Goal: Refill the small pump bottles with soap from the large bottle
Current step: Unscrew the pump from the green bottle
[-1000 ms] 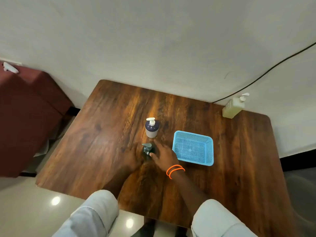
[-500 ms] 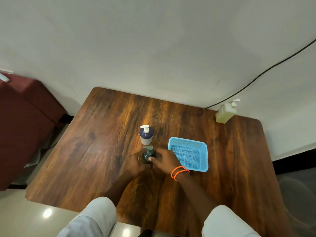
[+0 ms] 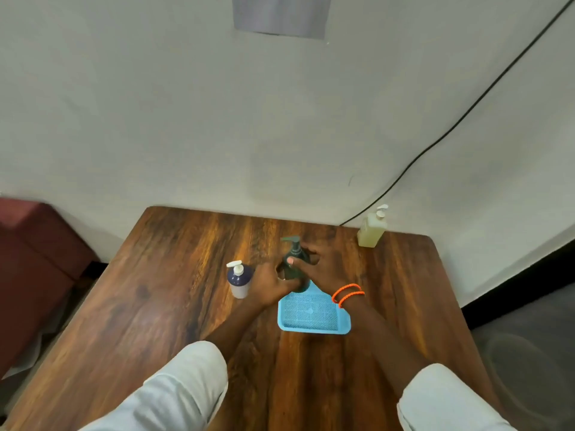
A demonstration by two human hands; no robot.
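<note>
I have the dark green pump bottle (image 3: 295,259) gripped between both hands, standing upright near the middle of the wooden worktop (image 3: 161,306), just past the far edge of the blue mesh basket (image 3: 311,315). My right hand (image 3: 323,270) wraps the bottle from the right, thumb across its front and fingers (image 3: 311,254) curled round its far side. My left hand (image 3: 269,283) holds the lower part from the left, its fingers curled in against the base; whether the bottle's foot touches the worktop or hangs just above it, I cannot tell, because my hands hide it. The green pump head points to the left. Two orange bands (image 3: 348,293) sit on my right wrist, which crosses over the basket's far right corner. Just left of my left hand stands the dark blue pump bottle (image 3: 239,281) with a white pump, upright and close to my knuckles, though I cannot tell if it touches them. The large bottle (image 3: 371,228) of pale yellow soap, with a white pump, stands well apart at the far right corner of the worktop, against the wall, beside a black cable (image 3: 466,113) that runs up the wall. My pale sleeves (image 3: 174,387) show at the bottom of the view.
</note>
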